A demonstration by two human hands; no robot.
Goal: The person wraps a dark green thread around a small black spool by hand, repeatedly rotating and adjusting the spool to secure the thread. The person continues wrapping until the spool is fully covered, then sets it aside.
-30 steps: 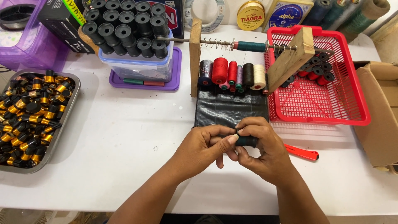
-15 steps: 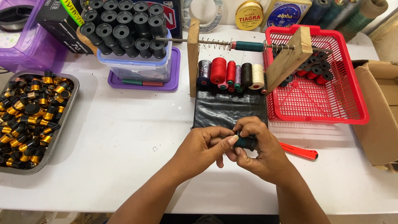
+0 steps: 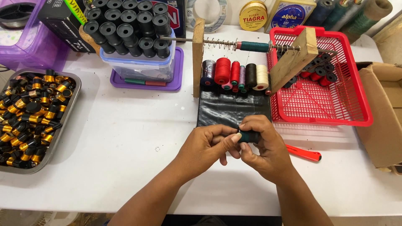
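Head view: both hands (image 3: pixel 234 144), fingers still clamped on the dark spool (image 3: pixel 249 136), barely shifted.

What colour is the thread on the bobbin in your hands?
Dark teal-green on the bobbin; head view.

The right hand (image 3: pixel 266 146) hides most of the small dark spool (image 3: pixel 248 136); forearms run off the bottom edge.

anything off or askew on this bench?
One thing: the wooden block at the right end of the spindle rod tilts and hangs over the red basket rim, while the left post stands upright. Nothing spilled or visibly damaged.
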